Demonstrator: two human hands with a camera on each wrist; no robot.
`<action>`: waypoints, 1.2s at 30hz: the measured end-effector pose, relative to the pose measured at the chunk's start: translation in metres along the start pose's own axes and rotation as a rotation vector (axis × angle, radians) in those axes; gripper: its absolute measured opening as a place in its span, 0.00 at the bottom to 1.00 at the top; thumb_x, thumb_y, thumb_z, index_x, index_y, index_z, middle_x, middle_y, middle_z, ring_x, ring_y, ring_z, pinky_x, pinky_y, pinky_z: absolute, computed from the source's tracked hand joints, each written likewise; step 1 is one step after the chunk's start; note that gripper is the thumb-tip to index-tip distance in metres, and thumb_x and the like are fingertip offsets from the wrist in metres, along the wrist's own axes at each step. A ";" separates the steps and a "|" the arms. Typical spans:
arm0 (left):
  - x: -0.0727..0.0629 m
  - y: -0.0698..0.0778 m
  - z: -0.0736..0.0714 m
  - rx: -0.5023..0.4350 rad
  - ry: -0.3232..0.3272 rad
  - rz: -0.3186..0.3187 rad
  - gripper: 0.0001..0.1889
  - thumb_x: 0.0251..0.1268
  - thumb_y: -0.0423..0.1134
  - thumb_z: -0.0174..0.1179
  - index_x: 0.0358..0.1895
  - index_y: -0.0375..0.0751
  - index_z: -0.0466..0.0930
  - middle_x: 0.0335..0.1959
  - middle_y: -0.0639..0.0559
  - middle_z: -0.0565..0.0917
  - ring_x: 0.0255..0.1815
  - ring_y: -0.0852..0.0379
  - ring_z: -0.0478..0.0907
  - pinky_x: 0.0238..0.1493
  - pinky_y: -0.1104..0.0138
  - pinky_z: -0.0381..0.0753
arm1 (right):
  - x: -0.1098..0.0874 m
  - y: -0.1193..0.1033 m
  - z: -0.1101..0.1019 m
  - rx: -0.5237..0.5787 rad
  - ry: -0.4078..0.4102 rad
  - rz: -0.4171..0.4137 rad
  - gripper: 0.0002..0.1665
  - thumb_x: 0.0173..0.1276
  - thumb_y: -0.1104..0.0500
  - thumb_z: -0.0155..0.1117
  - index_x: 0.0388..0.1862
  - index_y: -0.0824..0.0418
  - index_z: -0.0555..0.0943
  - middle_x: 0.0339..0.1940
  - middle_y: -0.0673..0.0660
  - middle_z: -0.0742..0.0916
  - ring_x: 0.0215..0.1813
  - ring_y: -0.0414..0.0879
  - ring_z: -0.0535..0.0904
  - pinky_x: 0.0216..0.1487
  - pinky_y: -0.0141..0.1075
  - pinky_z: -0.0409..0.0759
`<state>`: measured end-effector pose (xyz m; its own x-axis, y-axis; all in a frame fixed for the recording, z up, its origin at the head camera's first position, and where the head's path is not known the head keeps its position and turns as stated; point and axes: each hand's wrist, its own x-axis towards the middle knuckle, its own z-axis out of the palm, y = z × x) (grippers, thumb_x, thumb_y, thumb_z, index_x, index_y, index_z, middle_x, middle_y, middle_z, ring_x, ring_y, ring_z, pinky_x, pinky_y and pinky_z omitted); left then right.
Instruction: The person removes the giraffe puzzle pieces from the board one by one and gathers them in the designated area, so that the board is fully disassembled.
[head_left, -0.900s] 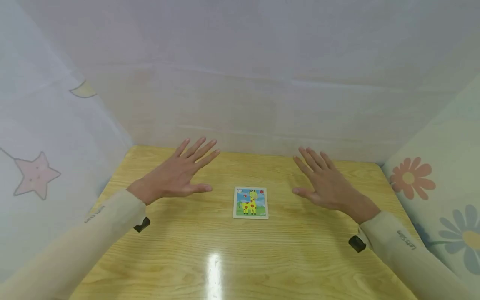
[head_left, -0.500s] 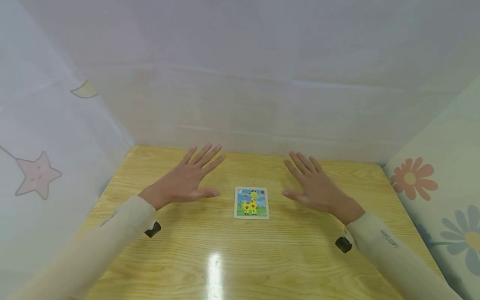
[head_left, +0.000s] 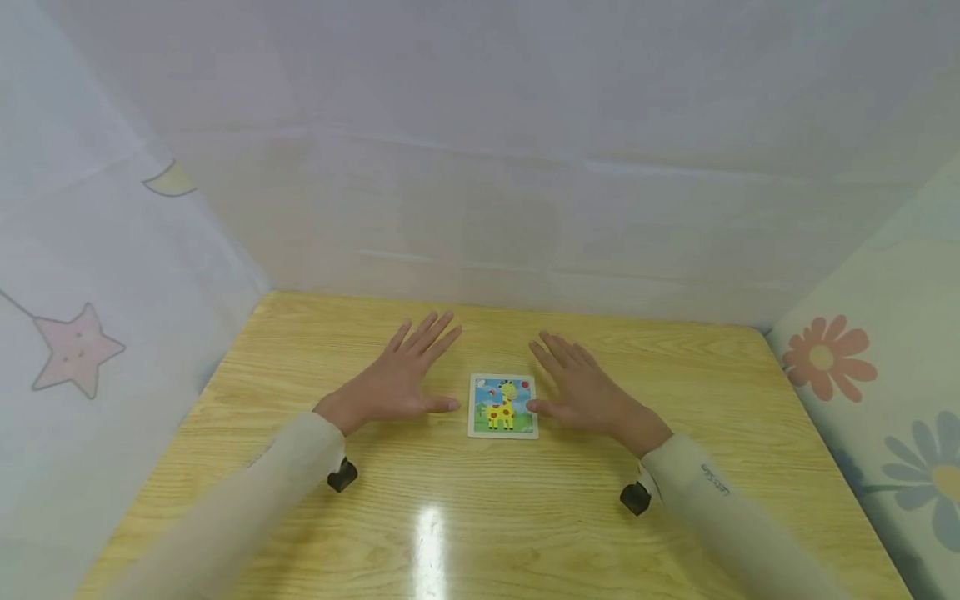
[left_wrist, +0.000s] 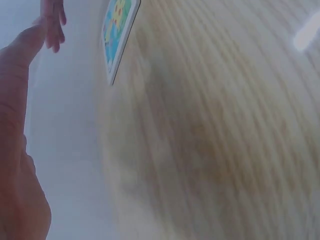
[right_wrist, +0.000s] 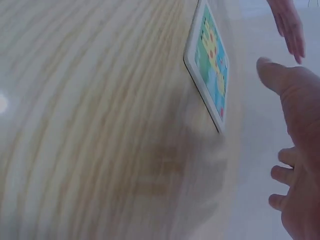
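A small square picture puzzle board (head_left: 502,407) with a yellow giraffe, blue sky and a pale rim lies flat on the table. Just left of it in the head view, my left hand (head_left: 393,379) hovers with fingers spread and thumb pointing at the board. On the other side my right hand (head_left: 588,387) is held above the table, its thumb tip overlapping the board's right rim in the head view. Both wrist views show the hands raised above the board (left_wrist: 117,30), apart from it. Neither hand holds anything.
The wooden table (head_left: 495,517) has a bright light reflection near its front. A pale cloth wall (head_left: 495,208) rises behind its far edge. Printed cloth stands on both sides, with a pink star (head_left: 77,350) at left and flowers (head_left: 825,358) at right.
Both hands have moved inward and slightly nearer the person, closing in on the giraffe board from either side. The board has stayed in place.
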<state>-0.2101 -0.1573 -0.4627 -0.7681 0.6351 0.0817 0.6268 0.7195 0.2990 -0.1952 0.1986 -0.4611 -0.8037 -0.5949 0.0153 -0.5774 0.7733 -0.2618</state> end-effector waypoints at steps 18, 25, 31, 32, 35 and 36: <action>0.009 0.017 0.042 -0.099 -0.139 -0.011 0.63 0.63 0.78 0.62 0.89 0.46 0.43 0.92 0.50 0.43 0.93 0.46 0.37 0.91 0.40 0.34 | 0.037 -0.036 0.034 0.092 0.015 -0.087 0.28 0.77 0.54 0.71 0.71 0.61 0.80 0.68 0.58 0.83 0.68 0.55 0.79 0.70 0.53 0.81; 0.008 0.022 0.045 -0.067 -0.195 -0.033 0.60 0.67 0.78 0.59 0.89 0.44 0.46 0.91 0.50 0.49 0.93 0.49 0.43 0.92 0.43 0.36 | 0.047 -0.043 0.040 0.074 -0.015 -0.063 0.27 0.79 0.53 0.68 0.72 0.60 0.80 0.63 0.55 0.82 0.57 0.47 0.76 0.59 0.42 0.80; 0.010 0.024 0.046 -0.058 -0.210 -0.034 0.58 0.68 0.77 0.58 0.88 0.43 0.49 0.91 0.50 0.49 0.92 0.46 0.44 0.91 0.39 0.38 | 0.049 -0.045 0.039 0.041 -0.025 -0.056 0.26 0.80 0.53 0.67 0.73 0.57 0.80 0.63 0.54 0.81 0.59 0.48 0.77 0.60 0.43 0.81; 0.010 0.024 0.047 -0.057 -0.212 -0.035 0.58 0.68 0.77 0.58 0.88 0.44 0.49 0.91 0.50 0.49 0.93 0.46 0.44 0.91 0.39 0.38 | 0.050 -0.046 0.038 0.037 -0.025 -0.056 0.25 0.80 0.53 0.67 0.73 0.56 0.81 0.63 0.55 0.81 0.59 0.49 0.77 0.60 0.44 0.82; 0.011 0.024 0.047 -0.062 -0.216 -0.039 0.58 0.67 0.77 0.59 0.89 0.44 0.48 0.91 0.50 0.49 0.93 0.46 0.43 0.90 0.38 0.38 | 0.052 -0.049 0.036 0.006 -0.037 -0.054 0.25 0.81 0.54 0.66 0.73 0.55 0.80 0.64 0.56 0.82 0.60 0.51 0.77 0.61 0.47 0.83; 0.011 0.024 0.047 -0.067 -0.217 -0.041 0.59 0.67 0.77 0.59 0.89 0.44 0.48 0.91 0.50 0.49 0.93 0.46 0.43 0.90 0.38 0.38 | 0.053 -0.051 0.035 -0.008 -0.044 -0.053 0.25 0.81 0.54 0.65 0.73 0.55 0.80 0.64 0.57 0.82 0.60 0.52 0.78 0.60 0.47 0.83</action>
<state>-0.1975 -0.1194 -0.4996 -0.7423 0.6562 -0.1360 0.5797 0.7306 0.3609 -0.2029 0.1199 -0.4809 -0.7649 -0.6440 -0.0134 -0.6204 0.7421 -0.2537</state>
